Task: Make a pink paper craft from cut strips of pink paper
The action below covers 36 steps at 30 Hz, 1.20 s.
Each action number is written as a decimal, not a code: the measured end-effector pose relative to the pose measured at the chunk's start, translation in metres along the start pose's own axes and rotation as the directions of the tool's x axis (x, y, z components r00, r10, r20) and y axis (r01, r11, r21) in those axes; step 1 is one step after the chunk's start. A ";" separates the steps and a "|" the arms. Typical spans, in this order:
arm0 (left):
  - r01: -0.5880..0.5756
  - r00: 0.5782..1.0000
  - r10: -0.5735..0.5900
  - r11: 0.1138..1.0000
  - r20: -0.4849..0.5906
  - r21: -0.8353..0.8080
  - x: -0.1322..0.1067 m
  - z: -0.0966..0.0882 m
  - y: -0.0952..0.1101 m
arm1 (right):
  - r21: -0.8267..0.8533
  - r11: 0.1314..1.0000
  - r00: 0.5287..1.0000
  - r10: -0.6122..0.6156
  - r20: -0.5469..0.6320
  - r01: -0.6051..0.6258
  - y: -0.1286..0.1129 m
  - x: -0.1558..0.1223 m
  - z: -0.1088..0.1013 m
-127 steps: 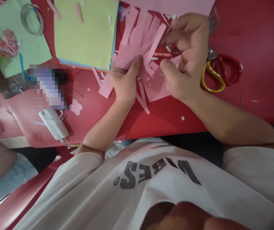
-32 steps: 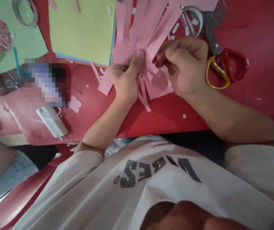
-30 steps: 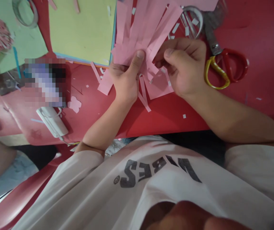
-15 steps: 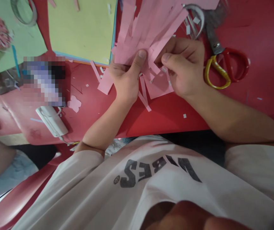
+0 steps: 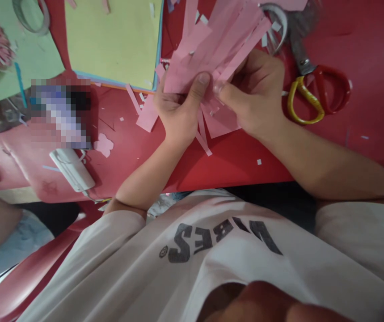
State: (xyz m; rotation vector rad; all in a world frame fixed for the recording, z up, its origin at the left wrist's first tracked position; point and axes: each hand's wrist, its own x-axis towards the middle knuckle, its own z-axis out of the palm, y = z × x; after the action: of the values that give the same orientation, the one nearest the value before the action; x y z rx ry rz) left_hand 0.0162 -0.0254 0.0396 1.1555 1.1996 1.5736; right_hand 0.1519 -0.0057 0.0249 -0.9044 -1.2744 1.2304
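Fingers of left hand (image 5: 175, 118) and right hand (image 5: 254, 96) closed on fringed pink paper (image 5: 218, 47), thumbs nearly meeting at strip bases; light, even pinch best against tearing. Just beyond right fingers, yellow-and-red-handled scissors (image 5: 305, 96) on red tabletop (image 5: 232, 172).

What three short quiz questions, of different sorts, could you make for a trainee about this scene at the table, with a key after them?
1. Short answer: What is the left hand holding?
2. True or false: The right hand is gripping the scissors.
3. Fill in the blank: One finger loop of the scissors is red and the other is ____.

Key:
1. Pink paper strips, joined at one end, with the thumb on top.
2. False: the scissors lie on the red table, beside the hand.
3. Yellow.
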 end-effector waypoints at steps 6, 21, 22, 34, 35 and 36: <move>-0.036 0.993 0.031 0.999 -0.117 -0.038 -0.003 0.004 -0.002 | -0.064 0.998 0.999 0.011 -0.041 -0.013 -0.003 -0.004 0.001; -0.022 0.996 0.025 0.999 -0.091 0.030 0.007 -0.007 -0.022 | -0.291 0.955 0.998 0.034 -0.055 -0.049 -0.036 -0.004 -0.002; -0.014 0.997 0.014 1.000 -0.076 0.011 0.007 -0.007 -0.024 | -0.322 0.946 0.998 0.023 -0.057 -0.040 -0.040 -0.005 -0.002; -0.080 0.996 0.077 0.992 -0.034 -0.092 0.004 -0.004 -0.026 | -0.427 0.900 0.997 -0.074 0.038 0.083 -0.034 -0.007 -0.004; -0.085 0.996 0.082 0.991 -0.034 -0.099 0.004 -0.003 -0.026 | -0.429 0.901 0.998 -0.059 0.029 0.066 -0.035 -0.007 -0.004; -0.083 0.996 0.080 0.992 -0.041 -0.100 0.003 -0.003 -0.026 | -0.431 0.901 0.998 -0.051 0.024 0.056 -0.036 -0.006 -0.004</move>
State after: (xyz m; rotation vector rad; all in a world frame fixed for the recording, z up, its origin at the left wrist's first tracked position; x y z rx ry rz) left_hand 0.0145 -0.0176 0.0145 1.1269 1.0948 1.7037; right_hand 0.1623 -0.0175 0.0577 -1.1687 -1.6068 0.9219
